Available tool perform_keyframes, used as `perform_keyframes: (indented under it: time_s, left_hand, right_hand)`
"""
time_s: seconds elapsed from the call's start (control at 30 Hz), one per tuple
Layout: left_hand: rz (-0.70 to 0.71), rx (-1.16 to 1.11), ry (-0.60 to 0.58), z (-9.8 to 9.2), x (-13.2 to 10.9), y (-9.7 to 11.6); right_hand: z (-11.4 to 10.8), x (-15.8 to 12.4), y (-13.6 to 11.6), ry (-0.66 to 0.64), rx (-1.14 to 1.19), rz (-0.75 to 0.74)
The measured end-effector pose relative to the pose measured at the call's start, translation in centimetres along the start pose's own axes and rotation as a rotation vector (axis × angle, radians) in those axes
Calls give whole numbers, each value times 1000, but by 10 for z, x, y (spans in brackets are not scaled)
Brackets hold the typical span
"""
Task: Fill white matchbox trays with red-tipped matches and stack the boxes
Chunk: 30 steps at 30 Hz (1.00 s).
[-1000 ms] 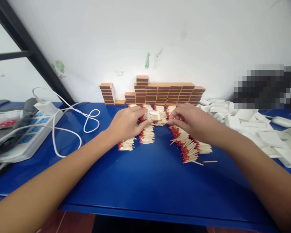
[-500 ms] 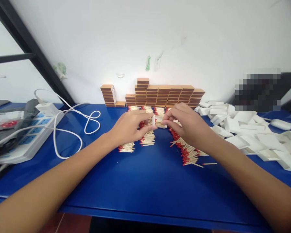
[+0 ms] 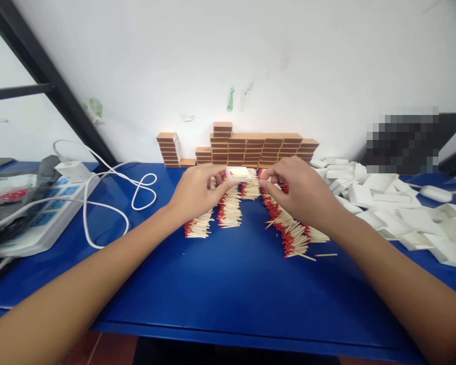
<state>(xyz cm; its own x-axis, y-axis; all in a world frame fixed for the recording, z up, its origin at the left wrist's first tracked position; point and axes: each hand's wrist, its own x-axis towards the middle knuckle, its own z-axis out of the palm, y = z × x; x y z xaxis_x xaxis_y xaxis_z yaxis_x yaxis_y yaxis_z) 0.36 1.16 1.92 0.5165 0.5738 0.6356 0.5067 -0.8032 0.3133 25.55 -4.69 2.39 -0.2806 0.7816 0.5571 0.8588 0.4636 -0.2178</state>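
My left hand (image 3: 197, 192) pinches one end of a small white matchbox tray (image 3: 238, 174) between thumb and fingers, above the matches. Pale matchsticks seem to lie inside the tray. My right hand (image 3: 298, 190) is just to the right of it, apart from the tray, with thumb and fingertips drawn together. Whether anything is between them I cannot make out. Below and around both hands lie heaps of red-tipped matches, one heap (image 3: 230, 212) near my left hand and a longer one (image 3: 294, 235) under my right.
Brown matchboxes (image 3: 256, 147) stand stacked against the wall. A pile of white trays (image 3: 387, 197) covers the right side of the blue table (image 3: 220, 289). At left are a power strip (image 3: 33, 241), a looping white cable (image 3: 127, 225) and a plastic bag (image 3: 7, 187).
The tray has tipped from steep to flatter and moved slightly left and up with my left hand. My right hand has come away from it, leaving a gap.
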Motion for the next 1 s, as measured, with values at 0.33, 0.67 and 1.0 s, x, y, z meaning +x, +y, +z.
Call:
perform_keyframes:
  time_s: [0.33,0.67,1.0]
  left_hand:
    - [-9,32,2,1,0,3]
    - [11,33,1,2,-1,-1]
    - [130,230,-4,2,-5,-7]
  right_hand:
    - [28,-7,18,-140,-37,-111]
    - [27,-6,16,-173,-41,-91]
    - [13,-3,18,-150,80,2]
